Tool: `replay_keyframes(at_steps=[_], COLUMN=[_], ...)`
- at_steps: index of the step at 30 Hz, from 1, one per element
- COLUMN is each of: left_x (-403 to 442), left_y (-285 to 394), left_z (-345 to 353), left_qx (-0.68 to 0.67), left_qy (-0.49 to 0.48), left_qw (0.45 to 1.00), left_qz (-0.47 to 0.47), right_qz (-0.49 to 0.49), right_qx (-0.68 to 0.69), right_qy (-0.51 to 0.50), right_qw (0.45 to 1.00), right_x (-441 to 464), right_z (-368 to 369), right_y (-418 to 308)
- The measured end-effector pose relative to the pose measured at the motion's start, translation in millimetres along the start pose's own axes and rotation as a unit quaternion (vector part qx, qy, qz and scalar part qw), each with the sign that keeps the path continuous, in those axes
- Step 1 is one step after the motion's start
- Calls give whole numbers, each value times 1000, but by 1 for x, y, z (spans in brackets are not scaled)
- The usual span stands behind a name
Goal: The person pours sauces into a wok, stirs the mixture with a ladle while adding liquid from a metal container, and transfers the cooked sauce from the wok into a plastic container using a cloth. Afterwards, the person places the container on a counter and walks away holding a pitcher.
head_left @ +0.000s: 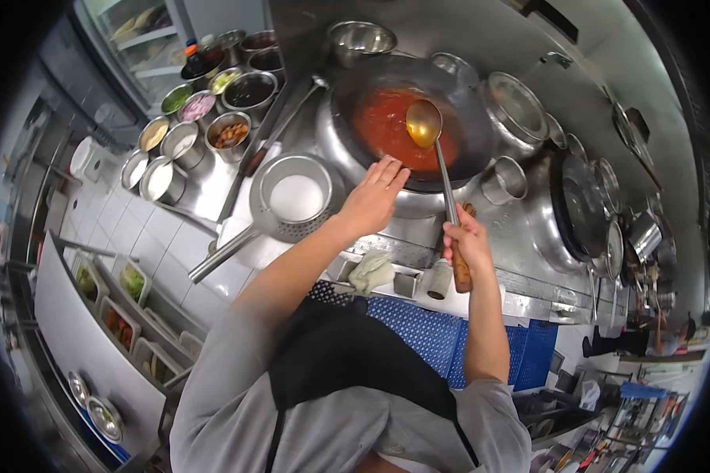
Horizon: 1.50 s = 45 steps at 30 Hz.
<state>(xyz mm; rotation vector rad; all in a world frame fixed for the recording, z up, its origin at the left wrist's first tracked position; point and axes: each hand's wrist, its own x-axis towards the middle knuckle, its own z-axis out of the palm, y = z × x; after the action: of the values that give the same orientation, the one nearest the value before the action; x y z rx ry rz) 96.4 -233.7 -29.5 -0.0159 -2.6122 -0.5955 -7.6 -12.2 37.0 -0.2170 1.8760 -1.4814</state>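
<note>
A dark wok [473, 126] holds red sauce [379, 126]. My right hand [467, 244] is wrapped round the handle of a long metal ladle [424, 124], whose bowl, with yellowish liquid in it, is over the sauce. At the wok's near left rim lies my left hand [376, 193], palm down, its fingers stretched out; whether it touches the rim I cannot tell. Left of the wok, a long-handled metal pan [264, 177] contains something white. A folded cloth [371, 272] lies near the counter's front edge, beside a cylindrical object [439, 280].
Metal containers of ingredients [249, 91] stand at the upper left. A second wok [580, 205] and small pots [505, 180] are to the right. Food trays [118, 325] sit at the lower left. A person [647, 341] is far off at the right.
</note>
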Motion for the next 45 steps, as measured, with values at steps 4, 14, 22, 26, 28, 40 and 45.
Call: replay_keyframes(at_steps=[4,14,22,26,28,40,45], left_x=[1,-3,-2,0,0,-4,-5], left_y=[0,5,4,5,7,3,4], left_z=[7,0,1,1,-2,1,5], left_qx=[28,33,53,48,43,54,57], left_qy=[-21,17,-1,-3,-6,-2,2], left_qw=[999,999,999,999,999,999,998], left_qz=[-13,10,8,2,-3,-9,-18], right_qz=[-34,-2,-142,-126,-99,107,40], right_qx=[65,-4,-88,-52,-20,627,530], right_qy=[41,-20,90,128,113,-278,-261], right_qw=[996,1000,982,982,988,720,806], right_x=[59,24,25,25,37,36,27], right_z=[12,28,-16,-2,3,30,19], right_y=[3,-1,12,3,12,22,25])
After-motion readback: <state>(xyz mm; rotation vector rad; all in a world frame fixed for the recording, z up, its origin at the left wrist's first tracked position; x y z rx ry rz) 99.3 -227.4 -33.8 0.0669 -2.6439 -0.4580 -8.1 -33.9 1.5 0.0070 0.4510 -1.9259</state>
